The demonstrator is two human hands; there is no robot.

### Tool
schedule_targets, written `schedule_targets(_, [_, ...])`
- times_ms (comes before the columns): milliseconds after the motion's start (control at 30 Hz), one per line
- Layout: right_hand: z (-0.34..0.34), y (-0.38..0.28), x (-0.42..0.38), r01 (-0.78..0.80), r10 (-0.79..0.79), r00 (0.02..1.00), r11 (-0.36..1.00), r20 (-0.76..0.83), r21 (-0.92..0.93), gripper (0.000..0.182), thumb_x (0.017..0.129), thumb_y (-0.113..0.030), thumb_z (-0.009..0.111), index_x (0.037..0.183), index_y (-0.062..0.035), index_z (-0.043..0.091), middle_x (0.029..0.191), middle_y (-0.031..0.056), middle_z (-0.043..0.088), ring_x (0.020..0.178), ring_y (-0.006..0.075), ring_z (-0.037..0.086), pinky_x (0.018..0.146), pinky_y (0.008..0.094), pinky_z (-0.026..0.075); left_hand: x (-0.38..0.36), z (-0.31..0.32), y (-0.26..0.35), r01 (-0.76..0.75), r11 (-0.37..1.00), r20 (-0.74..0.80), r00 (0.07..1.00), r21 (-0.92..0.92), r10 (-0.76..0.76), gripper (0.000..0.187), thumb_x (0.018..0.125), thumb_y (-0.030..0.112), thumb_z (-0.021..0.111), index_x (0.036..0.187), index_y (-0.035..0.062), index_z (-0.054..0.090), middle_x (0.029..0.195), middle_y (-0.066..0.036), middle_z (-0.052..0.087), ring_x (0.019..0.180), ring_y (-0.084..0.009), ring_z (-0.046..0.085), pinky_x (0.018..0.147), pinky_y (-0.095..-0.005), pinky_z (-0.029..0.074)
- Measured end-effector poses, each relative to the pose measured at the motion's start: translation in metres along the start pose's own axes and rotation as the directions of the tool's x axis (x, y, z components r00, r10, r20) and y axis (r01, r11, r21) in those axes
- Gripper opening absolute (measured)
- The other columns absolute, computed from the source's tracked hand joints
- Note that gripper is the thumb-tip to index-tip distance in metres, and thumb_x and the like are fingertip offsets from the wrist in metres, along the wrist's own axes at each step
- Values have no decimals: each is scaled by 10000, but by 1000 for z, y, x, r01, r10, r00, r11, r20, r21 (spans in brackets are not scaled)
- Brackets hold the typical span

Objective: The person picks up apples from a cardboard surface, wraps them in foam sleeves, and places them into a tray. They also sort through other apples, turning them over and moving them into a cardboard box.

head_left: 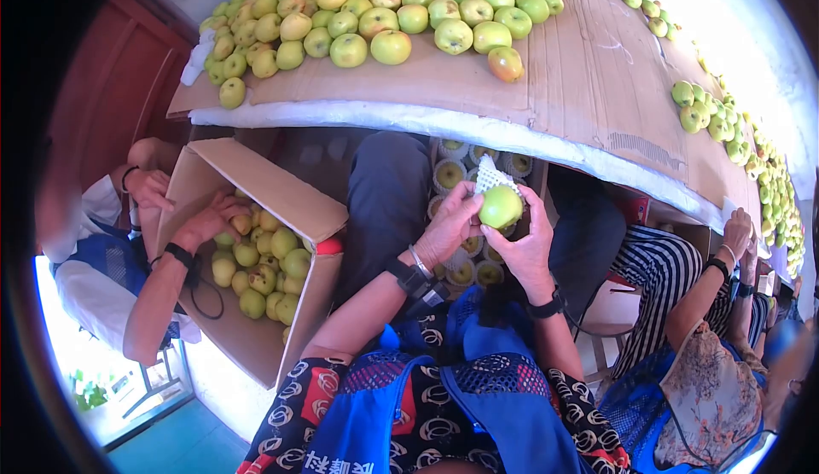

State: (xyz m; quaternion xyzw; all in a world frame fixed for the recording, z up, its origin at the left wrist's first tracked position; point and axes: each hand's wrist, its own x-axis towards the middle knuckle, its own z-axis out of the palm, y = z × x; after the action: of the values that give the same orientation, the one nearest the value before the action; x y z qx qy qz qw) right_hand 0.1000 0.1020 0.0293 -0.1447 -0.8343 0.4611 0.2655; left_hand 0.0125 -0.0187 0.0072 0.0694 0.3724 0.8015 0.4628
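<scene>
A green apple [501, 207] is held up between my two hands, above my lap. A white foam net sleeve [490, 173] sticks up at the apple's far side, and how far it covers the fruit is hidden. My left hand [445, 225] is closed at the left of the apple, its fingertips at the base of the sleeve. From the right, my right hand [531, 246] grips the apple with thumb and fingers. Below them, between my knees, a box holds rows of net-wrapped apples [461, 271].
Loose apples [375, 22] are heaped on the cardboard-covered table [409, 90] ahead. At left, another person's hand [213, 218] reaches into a tilted cardboard box [256, 167] of apples. Right of me, a co-worker's hands [738, 235] are at the table edge.
</scene>
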Motion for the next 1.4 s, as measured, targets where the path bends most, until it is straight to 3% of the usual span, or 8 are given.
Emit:
schedule_targets(100, [1, 3, -2, -50, 51, 999, 999, -10, 14, 635, 592, -151, 778, 1129, -6, 473, 1024, 143, 563, 934, 235, 572, 831, 324, 454, 2, -5, -3, 20, 1000, -148, 989, 7, -19, 196, 901, 135, 489, 1079, 67, 446, 1013, -33, 543, 914, -126, 569, 762, -283, 501])
schedule_targets(167, [1, 4, -3, -41, 40, 999, 999, -9, -6, 637, 592, -151, 778, 1130, -7, 471, 1023, 141, 563, 935, 236, 570, 830, 324, 454, 5, -16, -12, -152, 825, -104, 964, 544, 246, 146, 877, 65, 512, 1016, 29, 486, 938, -27, 569, 828, -95, 580, 701, -247, 501])
schedule_targets(267, [2, 11, -4, -86, 85, 995, 996, -44, -13, 629, 592, -147, 777, 1124, -10, 470, 1028, 137, 559, 935, 238, 568, 825, 326, 456, 2, -11, -5, -194, 595, -63, 921, 780, 384, 134, 837, 23, 559, 959, -2, 510, 852, -29, 579, 788, -64, 567, 653, -231, 490])
schedule_targets(700, [0, 12, -3, -235, 235, 972, 972, -22, -6, 623, 582, -114, 769, 1114, -23, 458, 1086, 145, 524, 1003, 266, 534, 855, 343, 432, -3, 11, 9, -506, 173, 326, 743, 845, 585, 116, 745, 38, 636, 842, 21, 574, 772, -102, 586, 700, -249, 583, 630, -319, 462])
schedule_targets(900, [-12, 19, 5, -64, 49, 991, 990, -122, -122, 683, 531, -66, 750, 1135, -23, 437, 1075, 163, 510, 1016, 298, 515, 878, 356, 413, -5, 8, 5, -549, 193, 460, 809, 813, 365, 127, 731, 33, 654, 829, 29, 573, 745, -68, 580, 688, -204, 583, 630, -292, 462])
schedule_targets(1000, [-11, 18, 6, -8, -15, 995, 975, -98, -224, 695, 509, -52, 740, 1131, -26, 431, 1067, 164, 497, 1015, 319, 499, 875, 373, 408, -2, -3, -4, -356, 584, 290, 934, 729, 208, 324, 729, 39, 670, 1015, 53, 518, 887, -64, 571, 799, -150, 574, 699, -274, 482])
schedule_targets(1100, [-8, 17, 8, -5, -36, 987, 968, -156, -252, 675, 501, -52, 735, 1108, -31, 440, 1059, 165, 488, 1008, 330, 488, 867, 390, 407, -7, 13, 2, -34, 885, 16, 999, 465, 30, 839, 738, 80, 685, 1361, 81, 123, 1218, -132, 384, 1088, -169, 458, 903, -278, 427])
schedule_targets(1400, [20, 0, 9, 88, -89, 996, 984, 2, -156, 616, 603, -68, 706, 1157, -34, 439, 1108, 180, 484, 1047, 357, 483, 880, 371, 422, 2, 1, -12, -201, 962, -102, 970, 183, 222, 670, 800, -1, 595, 1369, 53, 244, 1244, -62, 447, 1130, -139, 450, 951, -292, 389])
